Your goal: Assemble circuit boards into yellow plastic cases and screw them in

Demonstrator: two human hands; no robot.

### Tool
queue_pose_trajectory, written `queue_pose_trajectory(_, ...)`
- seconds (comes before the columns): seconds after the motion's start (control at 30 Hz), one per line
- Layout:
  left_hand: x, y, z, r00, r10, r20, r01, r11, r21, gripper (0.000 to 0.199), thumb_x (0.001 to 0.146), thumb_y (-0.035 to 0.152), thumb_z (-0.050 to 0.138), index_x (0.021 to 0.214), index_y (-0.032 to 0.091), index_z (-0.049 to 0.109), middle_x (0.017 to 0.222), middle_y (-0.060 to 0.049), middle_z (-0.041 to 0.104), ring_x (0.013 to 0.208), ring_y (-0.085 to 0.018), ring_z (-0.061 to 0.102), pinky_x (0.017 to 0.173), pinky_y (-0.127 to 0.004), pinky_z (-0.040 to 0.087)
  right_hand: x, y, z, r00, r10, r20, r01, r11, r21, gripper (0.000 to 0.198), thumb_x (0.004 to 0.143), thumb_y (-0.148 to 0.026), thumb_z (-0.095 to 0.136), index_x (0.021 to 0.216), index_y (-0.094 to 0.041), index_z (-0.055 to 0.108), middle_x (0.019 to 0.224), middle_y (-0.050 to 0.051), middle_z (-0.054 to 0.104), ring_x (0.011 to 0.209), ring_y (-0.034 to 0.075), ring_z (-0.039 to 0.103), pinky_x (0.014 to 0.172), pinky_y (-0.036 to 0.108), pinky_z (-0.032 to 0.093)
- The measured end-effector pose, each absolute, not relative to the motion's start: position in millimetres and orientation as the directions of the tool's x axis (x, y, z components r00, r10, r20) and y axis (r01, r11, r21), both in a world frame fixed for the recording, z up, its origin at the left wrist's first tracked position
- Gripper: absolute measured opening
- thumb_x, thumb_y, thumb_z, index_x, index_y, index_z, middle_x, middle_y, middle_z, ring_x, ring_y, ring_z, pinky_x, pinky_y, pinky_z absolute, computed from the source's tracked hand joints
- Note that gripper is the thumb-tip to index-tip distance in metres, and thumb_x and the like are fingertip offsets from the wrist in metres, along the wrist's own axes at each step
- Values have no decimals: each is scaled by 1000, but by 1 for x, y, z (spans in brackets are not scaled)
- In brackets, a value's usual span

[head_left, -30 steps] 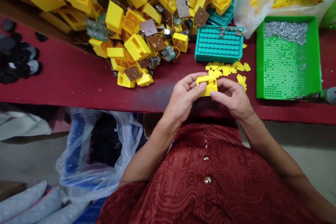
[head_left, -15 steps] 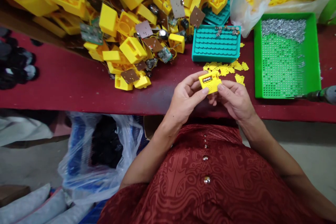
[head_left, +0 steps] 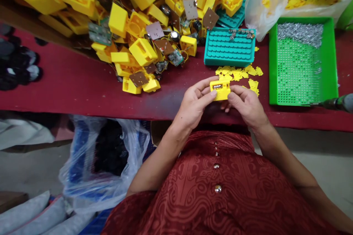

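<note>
A small yellow plastic case (head_left: pixel 222 94) is held up over the front of the table, with silvery button cells showing in its open slot and small holes in its face. My left hand (head_left: pixel 195 100) is closed on its left side, thumb on the front. My right hand (head_left: pixel 245 102) grips the right side between thumb and fingers. Just beyond lie loose yellow battery covers (head_left: pixel 234 73). Behind them sits a teal tray (head_left: pixel 228 49) with several button cells (head_left: pixel 242 33) along its back edge.
At the left rises a heap of yellow cases (head_left: pixel 143 52) with wired circuit boards. A green basket (head_left: pixel 271 62) of small metal screws stands right, a screwdriver-like tool (head_left: pixel 336 102) at its front corner. A plastic bag (head_left: pixel 261 3) holds more yellow pieces. Below is a plastic-lined blue crate (head_left: pixel 74 169).
The yellow case has turned slightly in my hands and now sits more level. My right thumb has slid a little lower along its edge. The whole view has shifted slightly.
</note>
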State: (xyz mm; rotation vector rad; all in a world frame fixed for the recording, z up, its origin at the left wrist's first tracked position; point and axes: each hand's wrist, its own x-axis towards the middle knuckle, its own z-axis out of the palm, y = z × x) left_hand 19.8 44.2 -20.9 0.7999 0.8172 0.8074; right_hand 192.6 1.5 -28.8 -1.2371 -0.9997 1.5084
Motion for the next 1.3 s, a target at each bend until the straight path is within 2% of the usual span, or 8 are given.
queue_pose_trajectory(0.13, 13, 47, -22, 456, 811, -367, -340, 540, 770, 49, 77, 30, 94, 121, 20, 77, 127, -8, 82, 108, -20, 80, 86, -27, 68, 196, -3, -18, 161, 979, -126, 39, -134, -990, 60, 83, -71, 83, 103, -16, 69, 84, 3, 72, 65, 8, 62, 61, 21, 57)
queue_pose_trajectory(0.23, 11, 47, -21, 459, 792, -403, -356, 579, 733, 50, 74, 29, 96, 120, 21, 79, 129, -7, 81, 104, -19, 80, 80, -24, 68, 193, -7, -11, 293, 956, -6, 134, -47, -990, 33, 92, -49, 80, 100, -17, 71, 90, 4, 74, 70, 8, 65, 66, 21, 60)
queue_pose_trajectory(0.33, 13, 45, -23, 458, 806, -375, -343, 549, 762, 52, 76, 33, 95, 124, 24, 79, 129, -6, 81, 105, -19, 80, 85, -25, 67, 191, -8, -9, 321, 946, 47, 155, -3, -988, 20, 93, -35, 79, 98, -17, 73, 93, 3, 74, 73, 7, 68, 69, 18, 61)
queue_pose_trajectory(0.43, 17, 40, -26, 365, 907, -208, -319, 332, 888, 49, 76, 31, 95, 121, 26, 77, 125, -4, 80, 109, -18, 77, 94, -28, 64, 192, -8, -12, 242, 970, -11, 81, -31, -996, 37, 90, -48, 84, 105, -17, 71, 98, 5, 75, 77, 7, 70, 69, 18, 61)
queue_pose_trajectory(0.57, 20, 33, -28, 234, 969, 75, -190, -30, 981, 22, 81, 22, 87, 97, 23, 72, 111, -3, 78, 113, -19, 73, 100, -32, 61, 193, -8, -16, 16, 983, -183, -114, -180, -977, 65, 89, -74, 76, 118, -16, 66, 102, 7, 75, 74, 10, 71, 64, 21, 63)
queue_pose_trajectory(0.73, 18, 30, -31, 272, 938, 214, -45, -209, 977, 7, 89, 20, 75, 88, 25, 70, 128, -6, 71, 127, -23, 66, 105, -37, 59, 189, -11, -14, -8, 974, -225, -244, -220, -945, 55, 85, -55, 88, 121, -19, 66, 109, 6, 76, 83, 11, 74, 72, 22, 68)
queue_pose_trajectory(0.93, 22, 31, -42, 293, 951, 101, -137, -63, 989, 47, 82, 16, 70, 128, 27, 66, 139, -7, 68, 136, -25, 65, 114, -39, 56, 187, -11, -20, 111, 976, -189, -182, -167, -969, 55, 84, -51, 89, 123, -21, 64, 125, 8, 75, 102, 16, 76, 83, 29, 71)
queue_pose_trajectory(1.3, 20, 30, -49, 361, 927, 100, -235, -13, 972, 56, 79, 16, 74, 134, 24, 66, 154, -11, 61, 139, -27, 66, 117, -39, 57, 187, -8, -26, 116, 962, -247, -264, -210, -941, 61, 79, -53, 93, 119, -20, 62, 115, 7, 77, 92, 15, 77, 81, 30, 71)
